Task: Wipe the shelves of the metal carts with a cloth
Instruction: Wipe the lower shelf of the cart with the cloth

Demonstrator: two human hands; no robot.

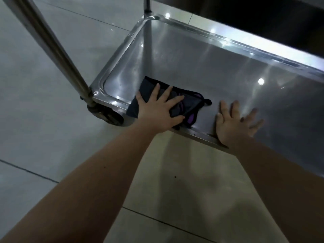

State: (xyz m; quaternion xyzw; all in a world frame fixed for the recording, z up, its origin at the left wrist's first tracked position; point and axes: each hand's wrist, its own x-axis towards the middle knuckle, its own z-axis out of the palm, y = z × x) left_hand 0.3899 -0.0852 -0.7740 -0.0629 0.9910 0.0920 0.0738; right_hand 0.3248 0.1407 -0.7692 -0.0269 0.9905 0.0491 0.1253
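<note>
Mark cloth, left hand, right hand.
cloth [192, 105]: head view, right part, clear of the hand.
left hand [157, 112]: head view, back of the hand.
right hand [235, 124]: head view, back of the hand.

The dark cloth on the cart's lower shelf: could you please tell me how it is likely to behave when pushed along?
The cloth is probably floppy: it lies in bunched folds under the flat left hand. It should slide easily, since the shelf looks smooth and shiny, though it may bunch further. It looks thin, so it is likely light.
</note>
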